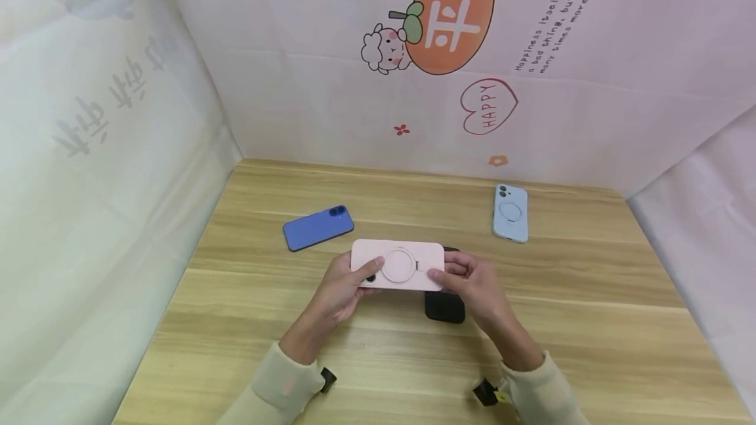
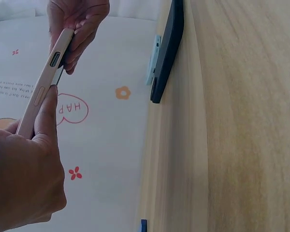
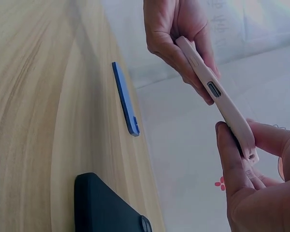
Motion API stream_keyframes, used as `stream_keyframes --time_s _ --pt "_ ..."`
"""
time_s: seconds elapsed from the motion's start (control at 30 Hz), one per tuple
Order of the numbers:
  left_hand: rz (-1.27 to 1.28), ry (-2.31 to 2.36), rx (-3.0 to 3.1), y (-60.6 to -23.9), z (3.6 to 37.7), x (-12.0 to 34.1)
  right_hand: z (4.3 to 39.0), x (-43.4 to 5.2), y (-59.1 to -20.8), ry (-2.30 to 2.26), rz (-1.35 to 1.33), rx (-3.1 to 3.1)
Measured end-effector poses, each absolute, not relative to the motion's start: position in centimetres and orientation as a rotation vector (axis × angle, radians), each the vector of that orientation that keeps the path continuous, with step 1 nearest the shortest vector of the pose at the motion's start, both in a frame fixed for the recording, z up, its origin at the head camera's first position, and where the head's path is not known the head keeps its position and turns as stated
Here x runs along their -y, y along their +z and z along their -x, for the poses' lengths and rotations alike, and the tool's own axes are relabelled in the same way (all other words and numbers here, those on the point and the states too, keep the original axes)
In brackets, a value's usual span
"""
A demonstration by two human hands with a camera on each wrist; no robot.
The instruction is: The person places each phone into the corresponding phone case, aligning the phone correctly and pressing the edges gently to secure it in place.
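A pink phone case (image 1: 422, 252) with a round ring on its back is held sideways over the table between both hands. My left hand (image 1: 338, 288) grips its left end, thumb across the back beside a dark camera lens. The right hand (image 1: 483, 286) pinches the other end, with its thumb on the back near the ring's hinge. Both wrist views show the case edge-on, the right one with a charging-port slot (image 3: 214, 89) in its edge. Behind and below the case lies a black phone (image 1: 445, 307), partly hidden by the case and right hand.
A blue phone (image 1: 315, 229) lies back left on the wooden table (image 1: 366, 359). Toward the back right is a light blue phone (image 1: 510, 231) with a ring on its back. Printed white cloth (image 1: 331, 103) hangs behind the table and along both sides.
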State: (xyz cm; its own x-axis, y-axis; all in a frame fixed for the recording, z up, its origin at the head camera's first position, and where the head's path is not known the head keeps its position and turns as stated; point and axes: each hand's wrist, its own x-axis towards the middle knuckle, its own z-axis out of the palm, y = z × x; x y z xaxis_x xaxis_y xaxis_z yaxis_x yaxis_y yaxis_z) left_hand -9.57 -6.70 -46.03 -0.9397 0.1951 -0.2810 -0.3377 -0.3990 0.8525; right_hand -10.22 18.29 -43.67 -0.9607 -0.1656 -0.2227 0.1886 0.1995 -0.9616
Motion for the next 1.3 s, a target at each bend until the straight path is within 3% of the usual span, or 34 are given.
stream_keyframes --time_s 0.73,1.3 --pt "0.155 2.357 -1.521 -46.0 10.0 6.9 10.0 -18.2 -44.5 -1.969 -0.011 -1.944" --pt "-0.075 2.075 -1.676 -45.8 10.6 8.2 11.4 -19.0 -43.1 -1.588 0.276 -2.133"
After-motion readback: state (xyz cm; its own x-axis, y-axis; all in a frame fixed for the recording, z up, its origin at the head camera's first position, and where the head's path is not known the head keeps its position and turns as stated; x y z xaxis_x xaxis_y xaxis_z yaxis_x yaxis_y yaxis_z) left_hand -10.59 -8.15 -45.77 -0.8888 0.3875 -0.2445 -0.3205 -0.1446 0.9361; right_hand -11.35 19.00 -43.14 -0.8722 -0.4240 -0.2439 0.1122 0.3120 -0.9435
